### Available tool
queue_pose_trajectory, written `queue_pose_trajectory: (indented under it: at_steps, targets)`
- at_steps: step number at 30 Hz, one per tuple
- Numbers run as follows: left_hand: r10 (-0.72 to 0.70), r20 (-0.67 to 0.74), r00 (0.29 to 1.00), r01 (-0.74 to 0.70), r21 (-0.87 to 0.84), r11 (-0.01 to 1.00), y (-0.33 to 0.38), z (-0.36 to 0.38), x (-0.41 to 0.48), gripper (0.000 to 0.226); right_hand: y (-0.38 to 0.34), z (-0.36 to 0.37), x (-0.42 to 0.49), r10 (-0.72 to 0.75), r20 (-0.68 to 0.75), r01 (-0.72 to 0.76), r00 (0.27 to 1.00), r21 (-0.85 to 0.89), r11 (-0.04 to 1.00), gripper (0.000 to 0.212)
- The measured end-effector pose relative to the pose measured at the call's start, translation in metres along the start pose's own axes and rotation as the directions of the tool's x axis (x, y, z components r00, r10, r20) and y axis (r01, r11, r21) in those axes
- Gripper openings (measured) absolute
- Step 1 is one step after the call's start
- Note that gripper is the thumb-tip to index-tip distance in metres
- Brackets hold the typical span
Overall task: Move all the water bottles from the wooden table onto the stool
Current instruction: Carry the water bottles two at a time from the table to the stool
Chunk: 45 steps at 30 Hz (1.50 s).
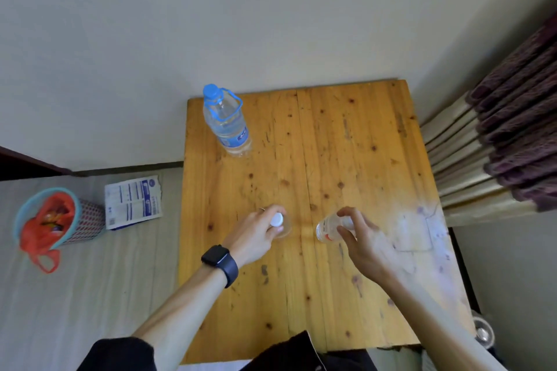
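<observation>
Altogether three: left fingers (268, 211) pinch the white-capped bottle (277, 219), right fingers (349, 214) the clear bottle (327, 230), blue-capped bottle (227, 123) untouched.

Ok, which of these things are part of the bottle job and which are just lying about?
Job: blue-cap bottle, white-cap bottle in left hand, clear bottle in right hand, table.
Lying about: basket, packet, curtain.

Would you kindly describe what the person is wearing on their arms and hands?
The left hand is gloveless, with a black smartwatch on its wrist and perhaps a thin ring. A black sleeve ends near that arm's elbow. The right hand and its wrist wear nothing.
</observation>
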<state>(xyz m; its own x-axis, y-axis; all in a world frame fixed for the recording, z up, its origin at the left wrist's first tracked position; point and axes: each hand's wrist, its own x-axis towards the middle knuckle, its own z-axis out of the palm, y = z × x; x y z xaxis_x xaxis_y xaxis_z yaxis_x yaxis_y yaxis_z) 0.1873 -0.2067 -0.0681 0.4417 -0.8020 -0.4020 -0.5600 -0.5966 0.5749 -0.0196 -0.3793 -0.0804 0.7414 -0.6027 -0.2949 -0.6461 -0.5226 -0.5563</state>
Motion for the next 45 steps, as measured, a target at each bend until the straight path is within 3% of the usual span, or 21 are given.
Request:
queue_pose_trajectory:
  at_steps: [11,18,21,26,29,34,42,45]
  targets:
    - [0.025,0.073,0.997,-0.021,-0.054,0.998,0.008,0.021,-0.027,0.027,-0.020,0.023,-0.022,-0.015,0.015,0.017,1.000,-0.134,0.991,0.029]
    - [0.035,-0.013,0.999,-0.036,-0.139,0.990,0.008,0.027,-0.032,0.032,-0.014,0.029,-0.027,0.002,-0.026,-0.006,1.000,-0.125,0.992,0.046]
    - [-0.007,-0.060,0.998,-0.007,-0.229,0.973,0.005,0.034,-0.037,0.055,-0.009,0.033,-0.027,0.022,-0.050,-0.025,0.999,-0.049,0.999,0.054]
    - [-0.156,-0.101,0.983,0.110,-0.360,0.926,0.006,0.056,-0.031,0.088,-0.004,0.042,-0.022,0.168,-0.021,-0.160,0.986,0.218,0.963,0.097]
    - [-0.282,-0.114,0.953,0.201,-0.459,0.865,0.010,0.069,-0.020,0.074,-0.006,0.050,-0.016,0.197,0.033,-0.198,0.980,0.300,0.933,0.087]
    - [-0.345,-0.178,0.921,0.258,-0.383,0.887,0.015,0.078,-0.008,0.035,-0.010,0.056,-0.010,0.218,0.028,-0.217,0.976,0.286,0.933,0.062]
    - [-0.349,-0.179,0.920,0.235,-0.463,0.855,0.019,0.061,-0.006,0.025,-0.009,0.056,-0.011,0.304,-0.008,-0.282,0.953,0.351,0.893,0.049]
    - [-0.278,-0.198,0.940,0.167,-0.442,0.882,0.029,0.040,-0.006,0.027,-0.009,0.043,-0.022,0.332,-0.070,-0.282,0.941,0.384,0.879,0.049]
